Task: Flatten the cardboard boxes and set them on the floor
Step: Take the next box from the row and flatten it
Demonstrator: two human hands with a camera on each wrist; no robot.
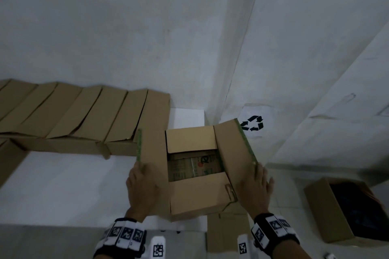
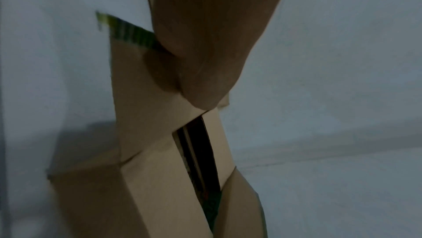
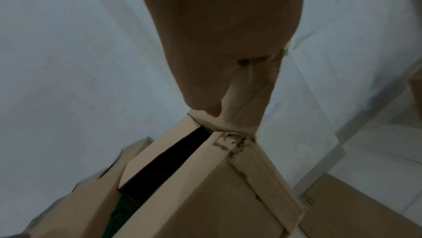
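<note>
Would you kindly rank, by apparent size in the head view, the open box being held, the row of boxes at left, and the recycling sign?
1. Row of boxes.
2. Open box, nearer the camera, so this ranking is unsure.
3. Recycling sign, clearly smallest.

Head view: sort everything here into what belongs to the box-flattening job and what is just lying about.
Job:
- open brown cardboard box, flaps spread
- left hand on its left flap
- right hand on its right flap
- row of brown cardboard boxes along the wall

Lying about:
- white sheet with black recycling symbol
- brown box with dark contents
</note>
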